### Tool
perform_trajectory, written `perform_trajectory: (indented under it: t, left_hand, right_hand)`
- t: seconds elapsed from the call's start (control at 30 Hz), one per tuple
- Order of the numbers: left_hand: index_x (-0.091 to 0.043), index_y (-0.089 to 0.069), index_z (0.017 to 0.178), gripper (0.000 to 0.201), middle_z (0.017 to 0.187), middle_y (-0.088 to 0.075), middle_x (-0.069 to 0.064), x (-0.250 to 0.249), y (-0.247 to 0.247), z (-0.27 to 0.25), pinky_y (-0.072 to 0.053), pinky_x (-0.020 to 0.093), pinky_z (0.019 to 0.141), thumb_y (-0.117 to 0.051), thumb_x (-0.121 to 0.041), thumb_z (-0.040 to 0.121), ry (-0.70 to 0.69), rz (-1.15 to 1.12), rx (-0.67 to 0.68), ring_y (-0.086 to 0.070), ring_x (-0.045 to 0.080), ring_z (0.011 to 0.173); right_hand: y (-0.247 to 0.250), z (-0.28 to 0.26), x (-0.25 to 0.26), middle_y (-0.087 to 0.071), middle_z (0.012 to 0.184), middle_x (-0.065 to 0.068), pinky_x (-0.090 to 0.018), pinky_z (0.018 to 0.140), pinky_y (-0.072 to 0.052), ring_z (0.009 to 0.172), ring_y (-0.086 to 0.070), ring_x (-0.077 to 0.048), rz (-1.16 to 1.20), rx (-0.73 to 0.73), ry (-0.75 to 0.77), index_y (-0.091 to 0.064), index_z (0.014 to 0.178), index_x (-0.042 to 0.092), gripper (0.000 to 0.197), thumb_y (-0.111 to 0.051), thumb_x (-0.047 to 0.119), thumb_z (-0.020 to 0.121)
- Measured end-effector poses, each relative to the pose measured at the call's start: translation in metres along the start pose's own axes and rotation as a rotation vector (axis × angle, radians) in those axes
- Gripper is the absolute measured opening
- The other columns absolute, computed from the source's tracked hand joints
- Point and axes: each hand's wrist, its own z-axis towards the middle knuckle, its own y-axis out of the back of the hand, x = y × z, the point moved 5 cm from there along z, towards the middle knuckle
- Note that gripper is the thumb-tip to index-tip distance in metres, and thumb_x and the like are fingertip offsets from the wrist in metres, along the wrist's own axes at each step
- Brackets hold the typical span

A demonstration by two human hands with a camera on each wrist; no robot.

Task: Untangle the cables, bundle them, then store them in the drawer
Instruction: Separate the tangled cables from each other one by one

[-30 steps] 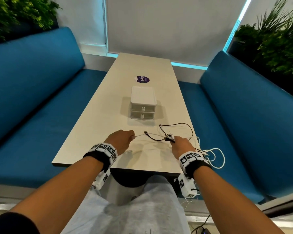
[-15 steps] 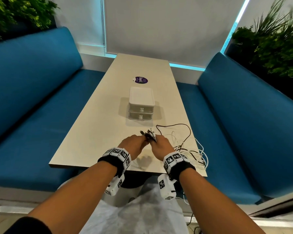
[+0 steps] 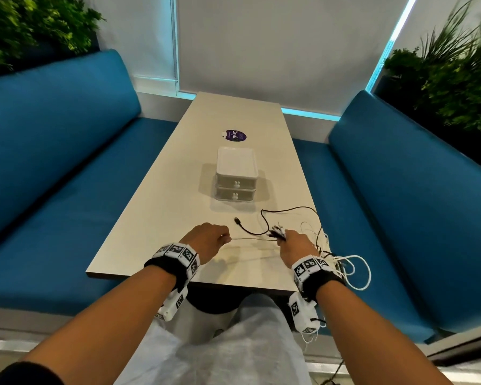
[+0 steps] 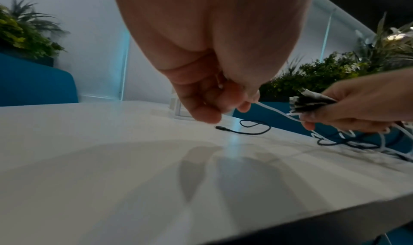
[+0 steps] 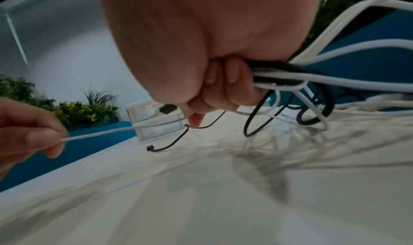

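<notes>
My right hand (image 3: 292, 241) grips a bunch of black and white cable ends (image 3: 277, 233) above the table's near right corner. From that bunch a thin white cable (image 3: 252, 239) runs taut to my left hand (image 3: 210, 238), which pinches its end; the same white cable (image 5: 100, 133) shows in the right wrist view. A loose black cable (image 3: 247, 230) lies on the table between the hands, plug toward the drawers. White loops (image 3: 353, 269) hang off the table's right edge. The small white two-drawer unit (image 3: 236, 173) stands mid-table, both drawers closed.
The long beige table (image 3: 156, 218) runs between two blue benches (image 3: 53, 168). A purple round sticker (image 3: 234, 135) lies beyond the drawer unit. Plants stand behind both benches, at left (image 3: 31, 26) and right (image 3: 450, 76).
Half a second ago both hands were together at the bunch. The left hand has since moved left, drawing the white cable out taut, and the right hand shifted slightly right.
</notes>
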Motion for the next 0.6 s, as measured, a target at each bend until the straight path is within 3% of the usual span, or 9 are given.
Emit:
perform_trajectory:
  t: [0.17, 0.23, 0.33, 0.43, 0.5, 0.6]
  left_hand:
    - [-0.017, -0.059, 0.103, 0.028, 0.095, -0.065, 0.01, -0.021, -0.008, 0.002, -0.045, 0.035, 0.068, -0.037, -0.035, 0.104, -0.002, 0.164, -0.037, -0.06, 0.031, 0.085]
    - [-0.018, -0.06, 0.107, 0.029, 0.098, -0.065, 0.011, -0.029, -0.011, 0.003, -0.047, 0.038, 0.071, -0.038, -0.036, 0.103, -0.019, 0.169, -0.032, -0.061, 0.032, 0.088]
    - [-0.021, -0.064, 0.111, 0.028, 0.1, -0.067, 0.011, -0.034, -0.012, 0.002, -0.047, 0.037, 0.074, -0.043, -0.036, 0.102, -0.037, 0.104, -0.025, -0.063, 0.033, 0.092]
    - [-0.02, -0.067, 0.099, 0.024, 0.091, -0.068, 0.007, -0.027, -0.01, -0.002, -0.047, 0.035, 0.071, -0.049, -0.036, 0.099, -0.042, 0.034, 0.003, -0.063, 0.029, 0.085]
    - [-0.02, -0.067, 0.088, 0.024, 0.083, -0.068, 0.001, -0.02, -0.01, -0.003, -0.049, 0.035, 0.07, -0.052, -0.037, 0.097, -0.033, 0.005, 0.012, -0.062, 0.025, 0.078]
    - [-0.025, -0.067, 0.102, 0.019, 0.095, -0.069, -0.002, -0.009, -0.009, -0.001, -0.051, 0.036, 0.08, -0.053, -0.037, 0.096, -0.036, -0.02, -0.014, -0.063, 0.023, 0.088]
  right_hand:
    - [0.002, -0.005, 0.033, -0.066, 0.109, -0.014, -0.039, 0.08, -0.052, 0.099, -0.062, -0.036, 0.171, -0.08, 0.087, -0.058, 0.12, 0.02, 0.031, -0.043, 0.036, 0.099]
    - [-0.003, -0.011, 0.052, -0.068, 0.108, -0.014, -0.039, 0.082, -0.052, 0.1, -0.062, -0.036, 0.239, -0.023, 0.199, -0.06, 0.119, 0.023, 0.03, -0.044, 0.037, 0.098]
    - [-0.014, -0.019, 0.068, -0.068, 0.102, -0.013, -0.038, 0.079, -0.05, 0.096, -0.062, -0.035, 0.227, 0.09, 0.318, -0.063, 0.108, 0.018, 0.022, -0.047, 0.03, 0.098]
    - [-0.022, -0.018, 0.063, -0.067, 0.103, -0.011, -0.031, 0.075, -0.045, 0.096, -0.062, -0.032, 0.192, 0.161, 0.277, -0.063, 0.11, 0.014, 0.026, -0.05, 0.033, 0.098]
    - [-0.025, -0.017, 0.058, -0.066, 0.105, -0.011, -0.035, 0.08, -0.049, 0.099, -0.062, -0.033, 0.101, 0.189, 0.264, -0.062, 0.11, 0.016, 0.026, -0.049, 0.034, 0.097]
    - [-0.022, -0.013, 0.048, -0.064, 0.106, -0.011, -0.037, 0.077, -0.05, 0.096, -0.062, -0.034, -0.077, 0.126, 0.222, -0.059, 0.111, 0.016, 0.025, -0.042, 0.032, 0.099]
